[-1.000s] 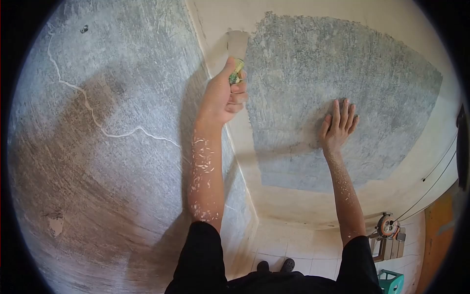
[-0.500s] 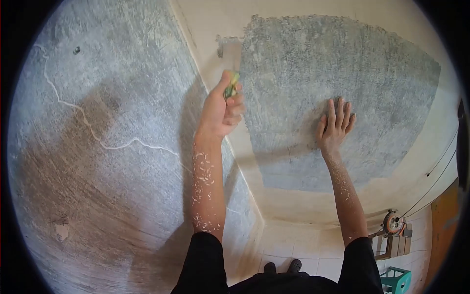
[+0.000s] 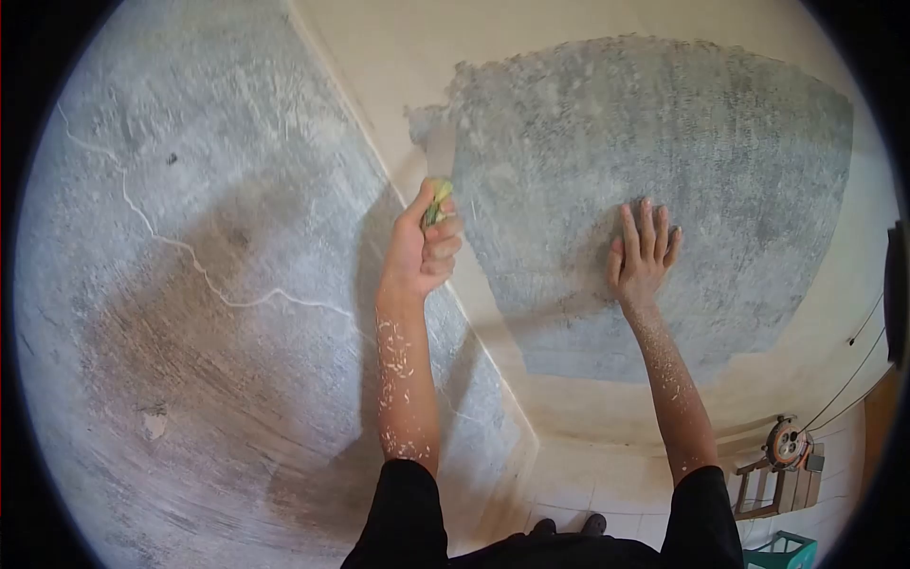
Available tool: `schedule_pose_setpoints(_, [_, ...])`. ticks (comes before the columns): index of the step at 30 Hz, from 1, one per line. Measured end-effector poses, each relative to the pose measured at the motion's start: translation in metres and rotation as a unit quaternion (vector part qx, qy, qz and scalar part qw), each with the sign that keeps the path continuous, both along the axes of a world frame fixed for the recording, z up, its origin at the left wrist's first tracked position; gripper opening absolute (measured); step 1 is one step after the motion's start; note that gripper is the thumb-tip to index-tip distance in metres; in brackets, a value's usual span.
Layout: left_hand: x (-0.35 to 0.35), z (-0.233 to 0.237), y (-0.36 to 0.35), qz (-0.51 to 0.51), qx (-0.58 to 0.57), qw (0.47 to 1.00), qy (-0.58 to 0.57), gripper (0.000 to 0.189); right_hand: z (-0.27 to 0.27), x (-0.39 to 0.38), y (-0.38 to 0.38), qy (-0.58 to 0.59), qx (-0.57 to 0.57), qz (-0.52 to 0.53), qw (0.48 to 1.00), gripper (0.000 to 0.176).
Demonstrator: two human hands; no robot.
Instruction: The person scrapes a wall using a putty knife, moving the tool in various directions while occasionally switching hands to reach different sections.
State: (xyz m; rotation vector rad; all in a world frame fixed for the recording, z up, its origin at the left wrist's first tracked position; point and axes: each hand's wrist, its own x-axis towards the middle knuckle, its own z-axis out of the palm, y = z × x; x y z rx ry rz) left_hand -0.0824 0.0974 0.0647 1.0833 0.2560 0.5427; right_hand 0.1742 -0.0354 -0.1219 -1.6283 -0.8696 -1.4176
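My left hand (image 3: 422,248) is closed around the yellow-green handle of a scraper (image 3: 440,156). The scraper's flat blade points up and lies against the cream wall coating (image 3: 379,95), at the left edge of a grey bared patch (image 3: 569,133). Fingers spread, my right hand (image 3: 645,256) rests flat on that patch and holds nothing. White flakes cling to both forearms, more thickly on the left.
To the left, a grey wall (image 3: 275,218) with a pale wavy crack meets this wall at a corner. Low on the right are a cable reel (image 3: 787,443), a wooden stool (image 3: 773,488) and a green plastic stool (image 3: 782,553). Cables hang at the right.
The view has shifted, so the walls sit lower in it. My left hand has drawn the scraper slightly down beside the patch's upper left edge. My right hand stays flat on the wall.
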Motion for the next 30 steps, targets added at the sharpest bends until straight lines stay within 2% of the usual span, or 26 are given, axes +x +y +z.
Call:
schedule_pose_setpoints(2, [0.009,0.011,-0.001,0.027,0.005,1.000,0.004,0.035,-0.001,0.001,0.001,-0.010,0.005,0.001,1.000,0.046])
schedule_pose_setpoints(5, [-0.004,0.021,0.006,-0.047,-0.001,0.999,-0.010,0.034,-0.002,0.001,0.001,0.004,-0.001,0.007,1.000,0.045])
schedule_pose_setpoints(8, [-0.005,-0.006,0.005,-0.041,-0.040,0.998,-0.018,0.034,-0.002,0.002,-0.002,-0.002,-0.011,0.001,1.000,0.045])
schedule_pose_setpoints(11, [0.009,0.019,0.001,-0.063,-0.027,0.997,-0.020,0.035,-0.002,0.002,-0.001,0.000,-0.005,0.016,1.000,0.045])
schedule_pose_setpoints(14, [-0.003,0.019,0.000,-0.007,0.002,1.000,-0.006,0.036,-0.003,0.001,0.001,0.001,-0.001,0.029,1.000,0.045])
schedule_pose_setpoints(16, [-0.003,0.005,-0.003,-0.015,0.000,1.000,0.001,0.036,-0.004,0.003,-0.002,0.000,-0.005,0.035,0.999,0.045])
schedule_pose_setpoints(18, [0.000,0.013,0.000,-0.068,0.003,0.998,0.009,0.036,-0.002,0.001,-0.003,0.002,-0.003,0.040,0.999,0.045])
schedule_pose_setpoints(20, [-0.010,0.046,0.010,-0.148,0.005,0.989,0.007,0.036,0.003,0.006,-0.003,-0.002,-0.013,0.029,0.999,0.046])
schedule_pose_setpoints(23, [-0.007,0.035,-0.012,0.031,0.044,0.997,0.055,0.038,-0.002,-0.001,-0.003,0.012,-0.020,0.039,0.999,0.045])
schedule_pose_setpoints(26, [0.006,0.012,-0.007,-0.020,-0.002,1.000,0.001,0.039,-0.001,0.002,-0.002,0.004,-0.006,0.043,0.999,0.044])
schedule_pose_setpoints(29, [0.005,0.034,-0.001,-0.086,0.007,0.996,-0.010,0.038,0.001,-0.001,0.000,0.000,0.000,0.046,0.999,0.043])
schedule_pose_setpoints(30, [0.000,0.027,0.000,-0.038,0.010,0.999,0.003,0.038,-0.002,0.000,0.000,0.006,-0.006,0.044,0.999,0.043])
